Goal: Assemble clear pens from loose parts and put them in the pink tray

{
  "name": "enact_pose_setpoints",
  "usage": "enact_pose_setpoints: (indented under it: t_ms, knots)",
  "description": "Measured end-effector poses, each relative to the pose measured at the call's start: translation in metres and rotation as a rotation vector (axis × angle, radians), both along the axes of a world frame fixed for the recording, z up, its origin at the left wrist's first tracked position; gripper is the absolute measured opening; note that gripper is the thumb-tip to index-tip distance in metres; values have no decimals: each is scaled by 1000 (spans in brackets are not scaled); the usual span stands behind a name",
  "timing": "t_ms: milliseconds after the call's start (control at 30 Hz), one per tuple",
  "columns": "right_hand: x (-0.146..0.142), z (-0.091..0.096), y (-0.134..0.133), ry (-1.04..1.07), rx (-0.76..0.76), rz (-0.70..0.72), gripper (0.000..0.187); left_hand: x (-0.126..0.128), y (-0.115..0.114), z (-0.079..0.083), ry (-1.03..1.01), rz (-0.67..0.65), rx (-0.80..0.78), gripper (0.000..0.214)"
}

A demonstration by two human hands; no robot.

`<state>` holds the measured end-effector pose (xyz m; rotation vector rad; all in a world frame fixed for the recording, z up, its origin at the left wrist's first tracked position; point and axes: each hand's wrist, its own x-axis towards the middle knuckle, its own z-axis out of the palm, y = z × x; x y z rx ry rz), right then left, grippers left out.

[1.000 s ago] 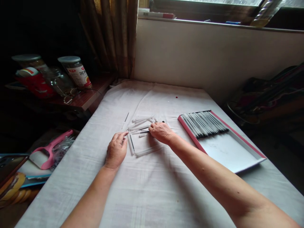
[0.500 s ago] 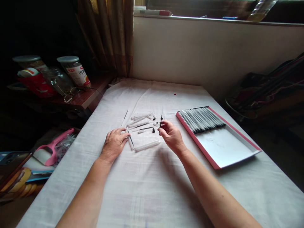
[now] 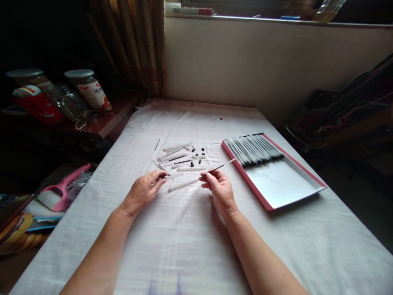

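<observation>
My left hand (image 3: 143,191) is closed, thumb and fingers pinching a clear pen barrel (image 3: 175,176). In my right hand (image 3: 220,189) a pen refill (image 3: 223,165) is gripped between thumb and fingers, its dark part near the fingertips and its pale end slanting up to the right. Another clear barrel (image 3: 184,185) lies on the cloth between the hands, its right end by my right fingertips. Beyond the hands lie several loose clear barrels (image 3: 172,155), dark refills (image 3: 177,157) and small black pen parts (image 3: 192,164).
To the right is a shallow pink-edged box (image 3: 294,192) with a row of pens (image 3: 254,149) in its far half. A white cloth (image 3: 172,254) covers the table. Jars (image 3: 92,90) and glasses (image 3: 82,122) stand on the brown side surface, and a pink-handled tool (image 3: 64,192) lies at the left.
My left hand now pinches a clear barrel, having rested on the pieces before. The refill in my right hand has gone from upright to slanting right, and that hand is lower. The view shifted slightly.
</observation>
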<state>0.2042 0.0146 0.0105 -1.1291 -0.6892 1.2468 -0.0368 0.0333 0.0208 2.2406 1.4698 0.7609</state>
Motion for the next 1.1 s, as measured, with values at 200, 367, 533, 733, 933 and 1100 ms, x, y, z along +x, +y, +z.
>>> enact_pose_setpoints:
  t_ms: [200, 367, 533, 733, 933, 1100]
  knots:
    - [-12, 8, -8, -12, 135, -8, 27, 33, -13, -4, -244, -120, -70, 27]
    - [-17, 8, -13, -28, 152, 27, 25, 36, -14, -5, -261, -113, -84, 25]
    - [-22, 11, -12, -139, 177, 79, 23, 37, -16, -7, -306, -96, -107, 25]
    - [-21, 35, 0, -300, 278, 273, 30, 40, -16, -12, -563, -4, -190, 28]
    - [6, 37, 45, -686, 271, 188, 31, 32, -7, -10, -889, 148, -158, 38]
    - [12, 25, 71, -1425, 88, 170, 22, 27, -2, -12, -953, 213, -131, 41]
